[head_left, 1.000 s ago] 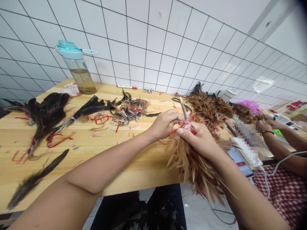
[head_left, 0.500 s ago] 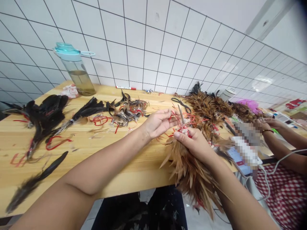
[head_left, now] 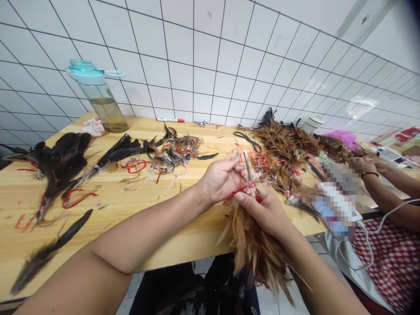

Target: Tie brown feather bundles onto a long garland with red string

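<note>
My right hand is closed round the upper end of a bundle of brown feathers, thumb on top. The feathers hang down past the table edge. A thin grey-brown stick juts up from the bundle's bound end. Red string and pale fluff surround that end. Close against the stick, my left hand has its fingers curled in, with red string at them; the fingertips are partly hidden. Loose red string lies on the table just behind.
Brown feather bundles line the wall side at right, near black scissors. Black feathers, a feather clump and a water bottle stand left. A co-worker's hands and a power strip are at right.
My left hand's fingers, spread apart before, have curled in and come down closer to the bound end. My right hand keeps hold of the feather bundle.
</note>
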Motion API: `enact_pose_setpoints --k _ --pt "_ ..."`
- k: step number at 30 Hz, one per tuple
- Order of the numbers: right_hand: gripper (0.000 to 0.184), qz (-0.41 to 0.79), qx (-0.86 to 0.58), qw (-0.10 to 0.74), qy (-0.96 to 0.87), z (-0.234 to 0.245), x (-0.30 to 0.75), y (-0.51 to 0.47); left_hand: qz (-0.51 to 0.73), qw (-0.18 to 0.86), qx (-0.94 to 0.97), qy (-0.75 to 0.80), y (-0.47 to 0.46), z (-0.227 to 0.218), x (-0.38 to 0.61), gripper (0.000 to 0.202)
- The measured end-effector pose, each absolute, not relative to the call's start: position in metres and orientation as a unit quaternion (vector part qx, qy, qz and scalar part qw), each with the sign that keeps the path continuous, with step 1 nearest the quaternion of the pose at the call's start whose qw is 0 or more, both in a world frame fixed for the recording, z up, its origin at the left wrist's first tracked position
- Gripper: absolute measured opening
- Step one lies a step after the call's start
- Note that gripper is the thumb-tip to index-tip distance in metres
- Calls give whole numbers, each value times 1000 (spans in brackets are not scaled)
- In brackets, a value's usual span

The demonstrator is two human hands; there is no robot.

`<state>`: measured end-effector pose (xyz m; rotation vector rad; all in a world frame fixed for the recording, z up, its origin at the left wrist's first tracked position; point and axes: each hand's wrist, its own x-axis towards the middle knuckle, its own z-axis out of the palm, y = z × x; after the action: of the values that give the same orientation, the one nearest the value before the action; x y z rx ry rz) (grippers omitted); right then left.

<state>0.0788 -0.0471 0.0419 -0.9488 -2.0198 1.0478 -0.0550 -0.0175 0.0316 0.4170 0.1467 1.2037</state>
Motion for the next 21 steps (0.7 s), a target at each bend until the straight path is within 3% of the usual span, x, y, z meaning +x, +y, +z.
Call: enact_pose_setpoints --k 7,12,14,17,21 --pt "40 403 -373 275 -789 38 80 -57 532 802 272 29 -18 27 -53 20" --pt "42 222 -448 159 -851 39 88 -48 526 756 381 77 -8 23 -68 15" --pt "40 98 -484 112 -862 41 90 -44 550 668 481 140 -5 30 -80 14" --pt "39 -65 -504 40 -860 42 96 -40 601 427 630 243 -8 47 -97 19" --pt "40 -193 -495 5 -847 42 101 -35 421 215 824 313 -23 58 -98 13"
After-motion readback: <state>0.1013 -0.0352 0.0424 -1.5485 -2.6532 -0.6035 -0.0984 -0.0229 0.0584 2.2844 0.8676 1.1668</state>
